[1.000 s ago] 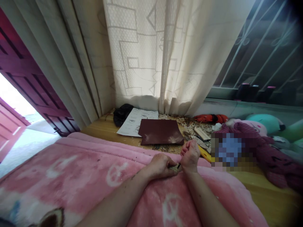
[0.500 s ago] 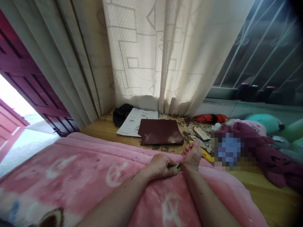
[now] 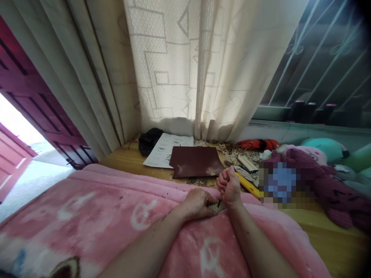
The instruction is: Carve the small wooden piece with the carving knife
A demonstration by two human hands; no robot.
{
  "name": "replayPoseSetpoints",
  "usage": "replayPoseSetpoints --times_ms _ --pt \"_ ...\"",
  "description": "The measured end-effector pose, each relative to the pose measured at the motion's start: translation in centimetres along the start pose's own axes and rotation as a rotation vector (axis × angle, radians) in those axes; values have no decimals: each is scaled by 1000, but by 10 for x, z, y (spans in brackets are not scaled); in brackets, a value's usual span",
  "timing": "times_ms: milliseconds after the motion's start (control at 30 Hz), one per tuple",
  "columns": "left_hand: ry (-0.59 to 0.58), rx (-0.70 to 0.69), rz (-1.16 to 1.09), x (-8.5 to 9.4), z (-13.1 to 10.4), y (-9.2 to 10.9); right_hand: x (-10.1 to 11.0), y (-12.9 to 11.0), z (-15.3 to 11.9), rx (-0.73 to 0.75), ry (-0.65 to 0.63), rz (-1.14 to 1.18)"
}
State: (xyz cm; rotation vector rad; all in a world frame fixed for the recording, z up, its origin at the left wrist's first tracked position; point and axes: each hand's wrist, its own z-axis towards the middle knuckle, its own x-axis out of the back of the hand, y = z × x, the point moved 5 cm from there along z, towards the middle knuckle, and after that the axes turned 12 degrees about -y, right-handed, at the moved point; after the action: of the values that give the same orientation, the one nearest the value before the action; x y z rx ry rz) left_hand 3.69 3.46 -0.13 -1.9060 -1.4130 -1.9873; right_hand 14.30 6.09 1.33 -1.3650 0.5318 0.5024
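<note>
My left hand pinches a small pale piece with a rough, patterned surface just above the pink blanket. Close beside it, my right hand is closed in a fist. A thin dark tip shows between the two hands, against the pale piece; what the fist grips is hidden by its fingers. Beyond the hands lies a dark brown sheet, partly over a white printed paper. A yellow-handled tool rests to the right of my right hand.
Shavings are scattered over the wooden surface. A pale block and a red-orange item lie at the back right. Plush toys fill the right side. A black bundle sits by the curtain.
My right hand has shifted slightly left and up, uncovering more of the yellow-handled tool. My left hand stays nearly in place, still holding the pale piece.
</note>
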Motion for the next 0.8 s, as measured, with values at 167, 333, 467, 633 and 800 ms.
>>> replayPoseSetpoints --times_ms 167,333,467,633,800 --pt "1 7 0 -1 1 -2 0 2 2 -18 -10 9" --pt "-12 -23 -61 -1 0 0 15 -2 -2 104 207 -28" --pt "-2 -18 -53 0 0 1 24 -4 -9 171 360 -79" --pt "-10 -13 -52 0 1 0 27 -6 -12 200 439 -96" --pt "-26 -4 -28 -1 2 -1 25 -4 -10 186 398 -59"
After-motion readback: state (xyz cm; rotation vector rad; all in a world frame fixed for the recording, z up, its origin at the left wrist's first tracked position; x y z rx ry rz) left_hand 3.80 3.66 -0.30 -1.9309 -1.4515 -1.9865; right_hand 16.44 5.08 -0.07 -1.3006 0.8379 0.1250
